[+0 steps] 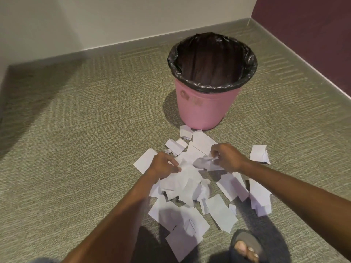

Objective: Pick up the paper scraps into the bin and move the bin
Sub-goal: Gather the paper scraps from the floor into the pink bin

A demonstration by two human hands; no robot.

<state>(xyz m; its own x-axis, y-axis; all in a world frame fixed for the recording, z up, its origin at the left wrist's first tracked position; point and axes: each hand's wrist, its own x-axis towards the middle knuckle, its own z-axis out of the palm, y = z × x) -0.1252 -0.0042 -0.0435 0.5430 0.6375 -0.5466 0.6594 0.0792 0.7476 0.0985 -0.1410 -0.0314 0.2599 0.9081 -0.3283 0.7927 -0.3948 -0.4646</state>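
A pink bin [201,109] lined with a black bag stands upright on the carpet near the room's corner; its inside looks dark and I see no paper in it. Several white paper scraps [191,186] lie spread on the floor just in front of the bin. My left hand [163,165] rests on the pile with its fingers pinching a scrap at the middle. My right hand [226,156] is closed on a crumpled scrap [204,162] lifted slightly off the pile.
A grey skirting board and white wall [133,19] run behind the bin, and a dark red wall [313,35] closes the right side. My foot in a dark slipper [247,245] stands at the bottom right beside the scraps. Green carpet stretches to the left.
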